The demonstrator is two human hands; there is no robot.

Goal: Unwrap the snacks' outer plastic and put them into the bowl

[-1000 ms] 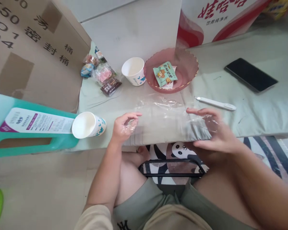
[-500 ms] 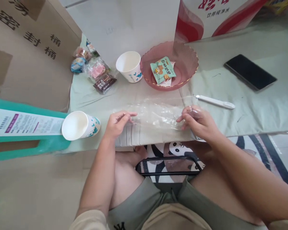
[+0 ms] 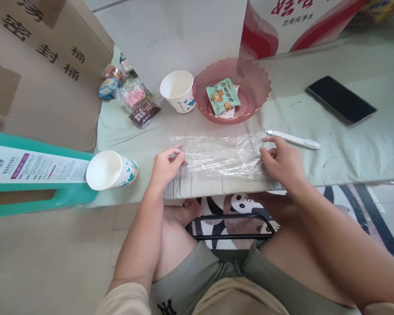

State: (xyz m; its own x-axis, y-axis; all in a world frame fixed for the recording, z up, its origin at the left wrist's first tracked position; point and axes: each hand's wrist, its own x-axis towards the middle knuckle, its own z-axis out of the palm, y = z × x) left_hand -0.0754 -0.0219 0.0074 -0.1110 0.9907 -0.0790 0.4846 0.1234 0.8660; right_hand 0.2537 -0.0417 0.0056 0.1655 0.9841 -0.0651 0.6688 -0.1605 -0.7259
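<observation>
A clear plastic bag [image 3: 221, 153], thin and wrinkled, is stretched flat between my hands just above or on the cloth near the front edge. My left hand [image 3: 168, 165] pinches its left end between thumb and fingers. At the other end, my right hand [image 3: 282, 159] grips the film, thumb and fingers closed on it. Just beyond the right fingers lies a white utility knife [image 3: 293, 139], its tip pointing left. Behind the bag stands a pink ribbed bowl [image 3: 254, 103] with a green snack packet [image 3: 223, 96] in it.
One paper cup [image 3: 180, 103] stands left of the bowl; another paper cup [image 3: 126, 171] is near the left edge. Wrapped snacks [image 3: 134, 96] lie beside a cardboard box [image 3: 52, 87]. A phone [image 3: 341, 99] rests at right, and a red-white box [image 3: 289, 30] stands behind.
My hands have moved apart, the right one shifting right. The plastic bag between them is now spread wider and flatter.
</observation>
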